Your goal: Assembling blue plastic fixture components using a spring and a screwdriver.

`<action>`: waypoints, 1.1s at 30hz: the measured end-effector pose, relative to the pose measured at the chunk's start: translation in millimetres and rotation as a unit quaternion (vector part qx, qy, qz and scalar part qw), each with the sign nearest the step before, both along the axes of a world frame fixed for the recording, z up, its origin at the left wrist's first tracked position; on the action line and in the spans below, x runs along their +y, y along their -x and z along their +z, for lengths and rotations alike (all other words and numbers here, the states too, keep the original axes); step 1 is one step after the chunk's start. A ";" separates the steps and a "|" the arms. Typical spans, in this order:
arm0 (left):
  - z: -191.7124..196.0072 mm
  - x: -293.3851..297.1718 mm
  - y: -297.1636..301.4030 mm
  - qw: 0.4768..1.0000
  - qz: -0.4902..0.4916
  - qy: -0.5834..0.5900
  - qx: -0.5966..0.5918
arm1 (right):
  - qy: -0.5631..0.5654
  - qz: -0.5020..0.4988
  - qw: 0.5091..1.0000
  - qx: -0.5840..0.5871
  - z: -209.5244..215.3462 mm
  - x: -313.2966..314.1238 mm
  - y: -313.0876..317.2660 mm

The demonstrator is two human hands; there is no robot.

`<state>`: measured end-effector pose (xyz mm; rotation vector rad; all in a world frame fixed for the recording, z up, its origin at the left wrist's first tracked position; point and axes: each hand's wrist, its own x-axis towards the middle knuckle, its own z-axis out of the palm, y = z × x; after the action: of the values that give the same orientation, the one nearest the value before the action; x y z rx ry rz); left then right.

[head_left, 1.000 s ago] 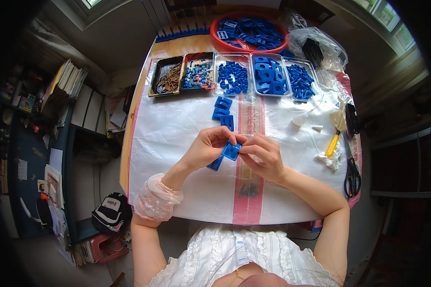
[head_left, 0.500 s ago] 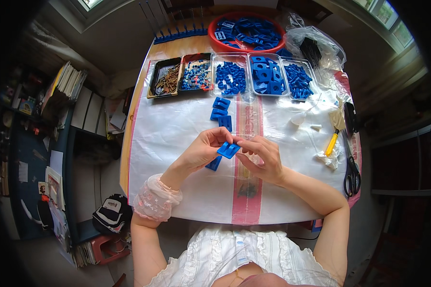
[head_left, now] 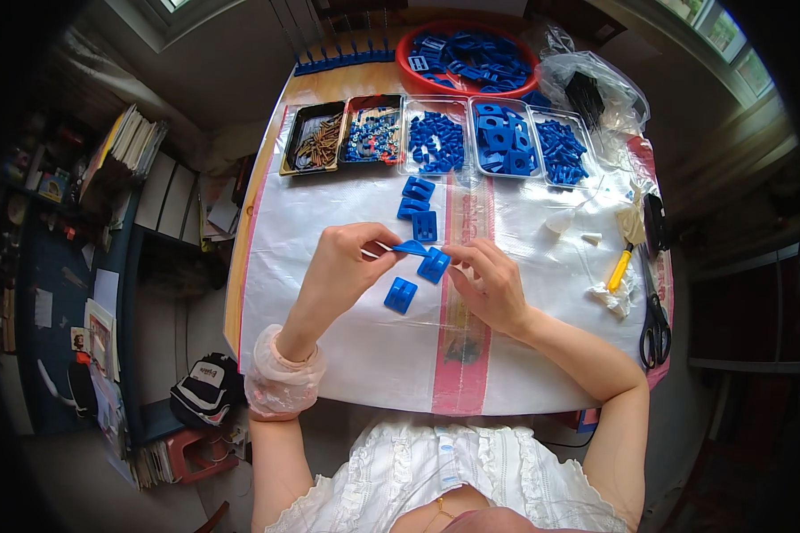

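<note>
My left hand (head_left: pixel 351 262) pinches a thin blue plastic piece (head_left: pixel 409 248) between thumb and fingers, tilted so that it shows nearly edge-on. Right below it is a blue plastic clip-like piece (head_left: pixel 433 266) with a raised middle. My right hand (head_left: pixel 489 282) is beside that piece, its fingertips at the right edge and the thumb apart from the index finger. Whether they touch it is hard to make out. Another blue piece (head_left: pixel 400 295) lies nearer to me on the white sheet. Beyond my hands, three more blue pieces (head_left: pixel 424 226) form a loose column.
Along the far side stand trays of brass screws (head_left: pixel 320 144), small mixed parts (head_left: pixel 373 133) and blue plastic parts (head_left: pixel 436 142). Behind them is a red basin (head_left: pixel 409 78) of blue pieces. At the right lie a yellow-handled tool (head_left: pixel 620 271) and black scissors (head_left: pixel 655 333).
My left hand has moved left and up, tilting its blue piece away from the right hand. Another blue piece now shows between the hands, and the nearest one is uncovered.
</note>
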<state>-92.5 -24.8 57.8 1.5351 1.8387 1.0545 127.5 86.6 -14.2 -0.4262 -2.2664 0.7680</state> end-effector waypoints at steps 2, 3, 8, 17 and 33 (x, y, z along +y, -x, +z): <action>3.2 -11.1 3.7 0.987 0.067 -0.027 0.141 | -0.033 0.010 0.999 -0.014 6.8 1.4 1.6; 4.4 -16.3 3.4 0.972 0.099 -0.041 0.210 | -0.050 0.014 0.998 -0.022 9.2 1.6 1.8; -15.8 -44.9 -8.7 0.895 0.092 -0.002 0.437 | -0.060 0.055 0.995 -0.061 7.0 -1.1 3.3; -20.3 -59.5 -4.3 0.944 -0.009 0.065 0.323 | -0.056 0.062 0.994 -0.070 3.7 1.4 1.8; -35.3 53.0 -6.9 0.943 -0.042 -0.111 0.312 | -0.037 0.064 0.997 -0.033 -1.5 4.4 -0.3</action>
<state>-85.5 28.2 22.5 2.2595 2.0708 0.8049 127.7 91.0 -15.7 -0.2773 -2.3951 0.7416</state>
